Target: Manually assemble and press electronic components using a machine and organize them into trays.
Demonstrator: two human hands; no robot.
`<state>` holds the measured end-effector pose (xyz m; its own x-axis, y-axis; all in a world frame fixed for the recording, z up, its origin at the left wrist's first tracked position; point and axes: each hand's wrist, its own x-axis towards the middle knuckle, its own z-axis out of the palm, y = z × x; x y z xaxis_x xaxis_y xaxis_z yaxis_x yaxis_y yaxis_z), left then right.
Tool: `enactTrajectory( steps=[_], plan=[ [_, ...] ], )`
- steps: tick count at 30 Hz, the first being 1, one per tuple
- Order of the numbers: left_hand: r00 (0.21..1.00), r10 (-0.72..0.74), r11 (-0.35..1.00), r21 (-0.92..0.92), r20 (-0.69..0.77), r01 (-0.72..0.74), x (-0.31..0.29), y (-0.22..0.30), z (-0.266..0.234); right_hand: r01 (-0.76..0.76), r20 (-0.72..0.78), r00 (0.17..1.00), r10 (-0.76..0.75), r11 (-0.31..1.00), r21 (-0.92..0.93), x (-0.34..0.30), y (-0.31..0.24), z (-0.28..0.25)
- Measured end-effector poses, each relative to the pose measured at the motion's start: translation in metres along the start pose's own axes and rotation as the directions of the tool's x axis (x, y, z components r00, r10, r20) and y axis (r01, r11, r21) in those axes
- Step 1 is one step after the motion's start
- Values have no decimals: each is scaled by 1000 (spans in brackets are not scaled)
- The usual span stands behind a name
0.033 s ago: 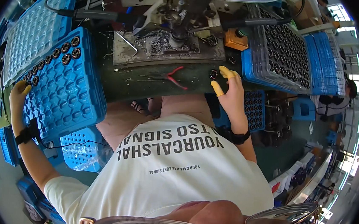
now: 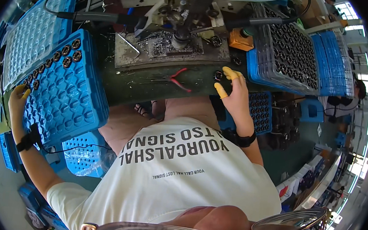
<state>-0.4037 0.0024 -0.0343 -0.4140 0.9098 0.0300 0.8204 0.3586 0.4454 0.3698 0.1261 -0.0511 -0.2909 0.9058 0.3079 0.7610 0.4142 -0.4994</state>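
Observation:
My left hand (image 2: 17, 100), with yellow fingertip covers, is at the left edge of a blue tray (image 2: 78, 101) of moulded pockets. Its fingers are curled close together beside the end of a row of round black parts (image 2: 56, 55); what lies between the fingertips is too small to make out. Over the bench, my right hand (image 2: 236, 91) is open, yellow-covered thumb and fingers spread apart. Just left of its fingertips a small round black part (image 2: 218, 76) rests on the dark bench top, apart from the hand.
Red-handled pliers (image 2: 179, 79) lie mid-bench. Behind them stands a machine with a scrap-strewn metal base plate (image 2: 127, 59) and a hex key (image 2: 129, 43). An orange box (image 2: 241, 40) and stacked trays of black parts (image 2: 292, 50) stand at right; a clear tray (image 2: 38, 28) at left.
The view has shifted very slightly. My left hand's fingertips have drawn a little lower at the tray's edge; my right hand keeps its spread pose.

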Motion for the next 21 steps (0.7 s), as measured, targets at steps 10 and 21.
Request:
enactTrajectory(
  steps=[10,21],
  plan=[
    [984,-79,968,-248,-160,38,-95,161,15,-76,194,981,-2,917,392,2,8,-21],
    [980,2,946,-317,-200,-67,-124,228,76,-594,-11,803,596,802,63,-103,248,-30]
  ],
)
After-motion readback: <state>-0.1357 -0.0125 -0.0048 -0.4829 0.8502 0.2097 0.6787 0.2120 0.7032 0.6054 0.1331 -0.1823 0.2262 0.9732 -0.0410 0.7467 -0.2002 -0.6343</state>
